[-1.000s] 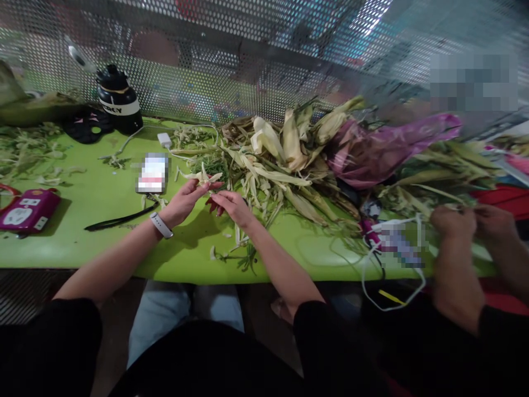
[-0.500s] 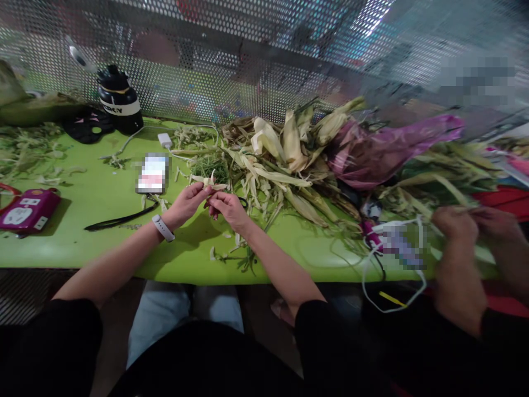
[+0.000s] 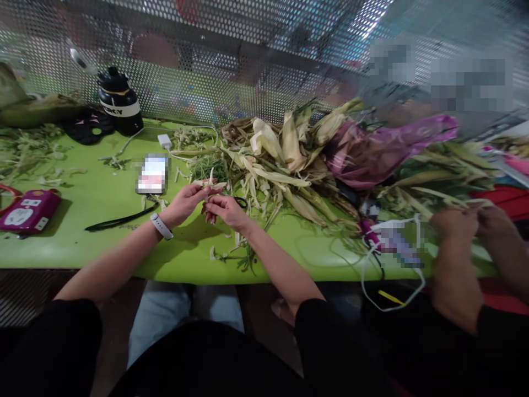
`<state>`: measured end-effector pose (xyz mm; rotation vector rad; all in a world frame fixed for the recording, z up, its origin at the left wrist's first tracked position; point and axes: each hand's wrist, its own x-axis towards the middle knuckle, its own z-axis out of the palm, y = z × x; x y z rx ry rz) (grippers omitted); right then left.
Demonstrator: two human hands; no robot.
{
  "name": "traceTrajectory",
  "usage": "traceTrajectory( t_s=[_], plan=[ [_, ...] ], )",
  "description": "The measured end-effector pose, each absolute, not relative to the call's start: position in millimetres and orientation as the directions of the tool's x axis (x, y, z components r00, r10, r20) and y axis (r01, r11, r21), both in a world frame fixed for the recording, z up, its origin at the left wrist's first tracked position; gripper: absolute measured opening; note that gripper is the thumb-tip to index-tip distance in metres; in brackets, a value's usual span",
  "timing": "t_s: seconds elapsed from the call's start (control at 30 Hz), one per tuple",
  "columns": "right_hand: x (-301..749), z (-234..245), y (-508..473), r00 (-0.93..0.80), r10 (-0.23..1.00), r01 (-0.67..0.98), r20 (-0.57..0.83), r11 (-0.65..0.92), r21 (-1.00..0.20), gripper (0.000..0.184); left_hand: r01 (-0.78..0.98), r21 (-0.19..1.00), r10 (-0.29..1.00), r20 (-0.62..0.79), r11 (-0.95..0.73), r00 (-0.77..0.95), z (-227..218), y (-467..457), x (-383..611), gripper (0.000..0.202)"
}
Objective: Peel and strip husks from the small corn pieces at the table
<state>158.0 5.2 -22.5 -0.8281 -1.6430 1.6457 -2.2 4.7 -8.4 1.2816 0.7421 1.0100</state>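
Note:
My left hand (image 3: 190,202), with a white watch band at the wrist, pinches a small piece of pale corn husk (image 3: 212,179) with thin strips that stick out at the top. Close against it, my right hand (image 3: 226,212) has its fingers bent together at the lower end of the same piece; the exact grip is hidden by the fingers. Just behind the hands lies a small heap of green shreds (image 3: 209,167). To the right spreads a big pile of dry corn husks (image 3: 285,154), with torn strips at its near side.
A phone (image 3: 152,173), a black strap (image 3: 119,222) and a purple power socket (image 3: 31,209) lie on the green table (image 3: 103,248). At the back stands a black bottle (image 3: 119,102) before a perforated metal screen. A purple bag (image 3: 372,149) and another person's hands (image 3: 467,220) are at right.
My fingers have shifted slightly around the husk piece, and its upright strip stands a little higher. At the right, the other person's hands have moved a little.

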Motion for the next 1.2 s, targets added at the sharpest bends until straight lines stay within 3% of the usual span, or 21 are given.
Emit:
traceTrajectory(
  t_s=[0.1,0.17,0.3,0.4,0.47,0.57,0.7,0.83,1.0,1.2],
  plan=[
    [157.9,-20.2,1.8,-0.610,0.792,0.069,-0.025,0.022,-0.997,0.045,-0.198,0.979,0.916,0.045,0.038,0.399,-7.7,6.3,-4.0,0.040],
    [161.2,-14.4,-2.8,-0.555,0.832,0.161,0.003,0.111,-0.981,0.045,-0.191,0.981,0.921,0.044,0.034,0.387,-7.1,7.7,-6.1,0.038],
    [176.3,3.9,-8.7,-0.243,0.928,0.272,0.281,0.343,-0.899,0.040,-0.032,0.999,0.925,0.021,-0.010,0.380,-3.6,8.1,-11.0,0.028],
    [185.8,11.6,-4.1,-0.125,0.893,0.301,0.432,0.449,-0.841,0.029,0.143,0.989,0.888,-0.039,-0.031,0.459,-0.3,5.9,-13.3,0.026],
    [186.2,9.7,1.3,-0.224,0.894,0.267,0.387,0.438,-0.858,0.029,0.183,0.983,0.834,-0.082,-0.023,0.546,0.4,4.7,-13.5,0.033],
    [179.0,-0.1,7.6,-0.364,0.899,0.088,0.244,0.294,-0.952,0.028,0.197,0.980,0.743,-0.144,0.018,0.653,-1.4,4.5,-12.3,0.041],
    [169.6,-9.5,9.1,-0.392,0.907,-0.119,0.155,0.117,-0.986,0.029,0.166,0.984,0.702,-0.159,0.059,0.694,-3.8,5.3,-10.5,0.040],
    [167.7,-11.0,7.4,-0.344,0.932,-0.098,0.115,0.086,-0.991,0.026,0.168,0.984,0.634,-0.164,0.054,0.756,-1.2,3.1,-8.8,0.036],
    [164.1,-12.8,4.9,-0.277,0.934,-0.090,0.224,0.207,-0.974,0.022,0.177,0.979,0.592,-0.204,0.105,0.780,0.0,-2.2,-4.9,0.037],
    [174.6,-2.3,9.5,-0.268,0.960,-0.043,0.080,0.071,-0.997,0.045,0.076,0.976,0.676,-0.197,0.205,0.710,-3.8,-0.7,-3.7,0.037]
  ],
)
